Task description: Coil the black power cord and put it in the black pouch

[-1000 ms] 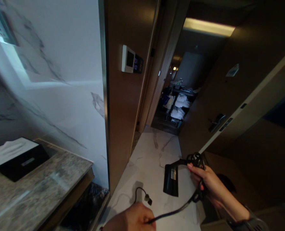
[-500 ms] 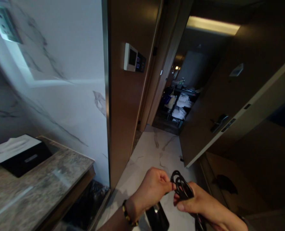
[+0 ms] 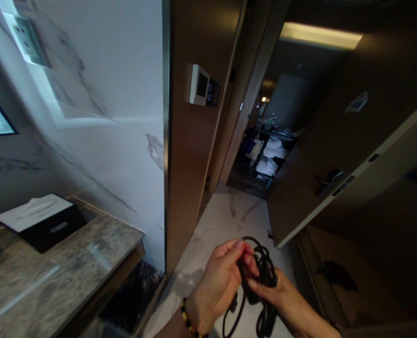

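Observation:
A black cable (image 3: pixel 265 265) is gathered in loops between my two hands, low in the head view. My right hand (image 3: pixel 281 291) is closed around the bundle, thumb across its near side. On the left of the loops, my left hand (image 3: pixel 224 274) has curled fingers and thumb gripping a strand of the cable. One loose loop and a small dark end, perhaps a plug, dangle below my hands over the pale floor. More dark coils hang under my right hand; what is among them is hard to make out.
A stone counter (image 3: pixel 99 239) with a tissue box (image 3: pixel 50 223) stands at left, above a bin with a black liner (image 3: pixel 134 291). Ahead, an open door (image 3: pixel 321 141) leads to shelves with folded white linen (image 3: pixel 270 159). A low bench (image 3: pixel 335 253) lies at right.
My left hand has turned so that its palm shows more, and has risen along the loops. The loose loop now hangs lower. The dark block seen below my left hand is no longer there.

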`<state>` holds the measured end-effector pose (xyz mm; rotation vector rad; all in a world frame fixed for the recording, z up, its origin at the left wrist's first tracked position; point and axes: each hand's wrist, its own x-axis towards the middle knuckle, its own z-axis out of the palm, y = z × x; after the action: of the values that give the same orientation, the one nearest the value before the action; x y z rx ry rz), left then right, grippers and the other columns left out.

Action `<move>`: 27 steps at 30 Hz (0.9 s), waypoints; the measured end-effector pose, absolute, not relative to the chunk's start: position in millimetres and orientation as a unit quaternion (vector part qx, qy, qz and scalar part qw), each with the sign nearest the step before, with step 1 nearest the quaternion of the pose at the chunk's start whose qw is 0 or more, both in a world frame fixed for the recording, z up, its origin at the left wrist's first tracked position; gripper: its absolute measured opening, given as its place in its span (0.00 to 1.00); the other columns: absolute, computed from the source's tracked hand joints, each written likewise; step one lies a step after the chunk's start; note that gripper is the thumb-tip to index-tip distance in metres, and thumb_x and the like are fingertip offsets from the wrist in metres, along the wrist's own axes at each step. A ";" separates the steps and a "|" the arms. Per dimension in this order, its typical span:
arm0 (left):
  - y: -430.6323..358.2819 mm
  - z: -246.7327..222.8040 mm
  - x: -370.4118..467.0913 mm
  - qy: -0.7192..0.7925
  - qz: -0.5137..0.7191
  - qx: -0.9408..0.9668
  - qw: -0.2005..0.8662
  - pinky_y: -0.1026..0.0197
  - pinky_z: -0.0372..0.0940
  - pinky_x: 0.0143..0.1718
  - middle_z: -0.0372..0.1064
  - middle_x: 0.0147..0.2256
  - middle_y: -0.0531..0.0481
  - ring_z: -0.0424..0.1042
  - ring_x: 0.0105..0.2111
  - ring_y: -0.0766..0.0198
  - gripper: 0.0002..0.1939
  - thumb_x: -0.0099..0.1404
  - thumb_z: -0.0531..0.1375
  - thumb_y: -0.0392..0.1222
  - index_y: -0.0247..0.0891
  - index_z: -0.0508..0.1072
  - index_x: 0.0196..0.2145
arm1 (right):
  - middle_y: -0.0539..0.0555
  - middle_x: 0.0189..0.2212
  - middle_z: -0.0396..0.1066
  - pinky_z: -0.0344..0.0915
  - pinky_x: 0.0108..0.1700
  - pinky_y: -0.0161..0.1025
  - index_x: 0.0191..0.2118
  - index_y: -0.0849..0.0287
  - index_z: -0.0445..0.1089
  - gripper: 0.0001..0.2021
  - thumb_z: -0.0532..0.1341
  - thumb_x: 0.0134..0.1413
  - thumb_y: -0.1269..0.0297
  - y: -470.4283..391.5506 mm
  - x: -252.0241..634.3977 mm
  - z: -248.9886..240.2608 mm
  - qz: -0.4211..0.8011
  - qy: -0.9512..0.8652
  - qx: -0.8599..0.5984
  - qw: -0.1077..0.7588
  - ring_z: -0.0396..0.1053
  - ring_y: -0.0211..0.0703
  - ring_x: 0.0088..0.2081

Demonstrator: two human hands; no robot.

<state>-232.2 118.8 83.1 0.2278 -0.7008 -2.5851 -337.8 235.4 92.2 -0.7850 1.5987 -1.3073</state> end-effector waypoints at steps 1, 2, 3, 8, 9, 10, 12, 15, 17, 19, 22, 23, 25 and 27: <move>125.7 86.6 -239.1 -0.239 -0.939 0.085 0.233 0.66 0.62 0.30 0.63 0.24 0.52 0.67 0.25 0.70 0.15 0.57 0.65 0.47 0.31 0.71 0.29 | 0.52 0.41 0.73 0.62 0.48 0.32 0.43 0.56 0.74 0.23 0.72 0.43 0.49 234.3 -335.8 89.4 -0.547 0.639 -0.305 0.447 0.68 0.39 0.43; 131.0 89.4 -245.0 -0.229 -0.939 0.089 0.238 0.67 0.63 0.31 0.65 0.25 0.50 0.68 0.27 0.69 0.16 0.56 0.66 0.48 0.30 0.71 0.29 | 0.52 0.42 0.73 0.61 0.51 0.34 0.44 0.55 0.74 0.24 0.72 0.42 0.49 233.9 -335.0 87.7 -0.559 0.635 -0.297 0.442 0.67 0.41 0.46; 134.2 91.6 -249.4 -0.228 -0.940 0.092 0.236 0.68 0.63 0.30 0.65 0.26 0.49 0.68 0.27 0.69 0.17 0.55 0.67 0.49 0.30 0.71 0.29 | 0.52 0.41 0.73 0.62 0.51 0.35 0.43 0.56 0.74 0.23 0.72 0.42 0.49 234.0 -335.4 86.9 -0.559 0.637 -0.298 0.439 0.68 0.42 0.45; 123.7 95.7 -248.6 -0.453 -0.856 0.087 0.231 0.68 0.57 0.20 0.64 0.33 0.49 0.64 0.24 0.72 0.16 0.59 0.63 0.51 0.33 0.77 0.32 | 0.53 0.18 0.65 0.56 0.30 0.36 0.20 0.63 0.68 0.26 0.65 0.48 0.41 238.8 -344.7 92.9 -0.470 0.698 -0.361 0.401 0.61 0.38 0.24; 119.9 92.8 -245.9 -0.509 -0.818 0.089 0.254 0.68 0.61 0.26 0.65 0.35 0.48 0.66 0.29 0.70 0.13 0.60 0.63 0.48 0.33 0.78 0.34 | 0.53 0.16 0.62 0.53 0.29 0.36 0.17 0.62 0.66 0.28 0.63 0.49 0.39 239.9 -346.5 95.2 -0.454 0.714 -0.370 0.384 0.59 0.38 0.23; 117.6 87.6 -243.2 -0.541 -0.789 0.099 0.273 0.66 0.64 0.35 0.65 0.38 0.47 0.68 0.36 0.67 0.12 0.61 0.62 0.45 0.34 0.78 0.37 | 0.53 0.15 0.60 0.52 0.28 0.36 0.16 0.62 0.65 0.29 0.62 0.50 0.39 240.7 -348.2 97.9 -0.452 0.724 -0.370 0.367 0.57 0.37 0.23; 120.2 70.8 -238.7 -0.546 -0.786 0.124 0.261 0.61 0.62 0.46 0.66 0.41 0.45 0.68 0.43 0.63 0.20 0.61 0.62 0.45 0.36 0.74 0.49 | 0.52 0.16 0.59 0.52 0.28 0.37 0.16 0.61 0.64 0.29 0.61 0.51 0.39 241.4 -351.6 104.7 -0.477 0.723 -0.358 0.348 0.57 0.37 0.23; 140.9 39.1 -233.0 -0.532 -0.829 0.099 0.137 0.59 0.62 0.42 0.68 0.39 0.46 0.69 0.39 0.63 0.40 0.57 0.63 0.42 0.38 0.53 0.64 | 0.53 0.20 0.64 0.56 0.33 0.35 0.17 0.62 0.64 0.26 0.63 0.52 0.44 240.4 -357.9 116.4 -0.560 0.686 -0.317 0.341 0.63 0.39 0.28; 154.2 24.4 -226.6 -0.565 -0.821 0.067 0.047 0.62 0.60 0.36 0.68 0.32 0.50 0.68 0.32 0.65 0.43 0.55 0.62 0.37 0.34 0.49 0.65 | 0.51 0.19 0.64 0.58 0.33 0.34 0.21 0.62 0.66 0.23 0.67 0.49 0.46 239.3 -362.4 122.1 -0.604 0.653 -0.275 0.364 0.63 0.38 0.27; 156.5 18.6 -215.0 -0.584 -0.808 0.072 -0.016 0.65 0.55 0.30 0.65 0.26 0.54 0.64 0.26 0.70 0.32 0.56 0.60 0.37 0.33 0.61 0.59 | 0.47 0.16 0.60 0.57 0.27 0.33 0.25 0.62 0.67 0.22 0.69 0.46 0.46 238.7 -366.3 123.5 -0.618 0.647 -0.244 0.374 0.60 0.35 0.21; 136.9 20.4 -189.1 -0.591 -0.800 0.079 -0.064 0.68 0.50 0.26 0.64 0.28 0.54 0.59 0.25 0.74 0.18 0.58 0.59 0.40 0.36 0.73 0.47 | 0.47 0.14 0.58 0.52 0.22 0.32 0.23 0.62 0.64 0.25 0.68 0.44 0.43 239.4 -370.6 117.3 -0.575 0.694 -0.261 0.346 0.57 0.33 0.17; 127.0 22.1 -180.5 -0.606 -0.788 0.080 -0.073 0.69 0.50 0.26 0.65 0.29 0.53 0.59 0.26 0.73 0.16 0.58 0.59 0.41 0.36 0.74 0.45 | 0.48 0.14 0.58 0.53 0.23 0.33 0.20 0.62 0.62 0.27 0.68 0.44 0.42 239.9 -371.8 114.1 -0.556 0.706 -0.271 0.344 0.57 0.33 0.17; 108.2 27.3 -167.9 -0.653 -0.746 0.091 -0.098 0.68 0.51 0.25 0.66 0.27 0.52 0.61 0.24 0.72 0.15 0.59 0.59 0.42 0.35 0.76 0.42 | 0.48 0.13 0.57 0.55 0.24 0.34 0.18 0.60 0.59 0.28 0.67 0.43 0.40 240.8 -374.5 109.0 -0.527 0.722 -0.271 0.357 0.56 0.34 0.18; 94.9 37.6 -164.8 -0.713 -0.687 0.114 -0.085 0.67 0.50 0.23 0.62 0.22 0.54 0.59 0.21 0.71 0.12 0.61 0.57 0.44 0.34 0.77 0.36 | 0.47 0.14 0.56 0.53 0.24 0.33 0.19 0.60 0.60 0.27 0.66 0.42 0.40 241.7 -376.9 107.8 -0.503 0.732 -0.273 0.370 0.54 0.33 0.18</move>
<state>-164.8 94.9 37.6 0.3782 -2.3704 -2.2830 -376.9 241.7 107.8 -0.7011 1.8771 -1.2912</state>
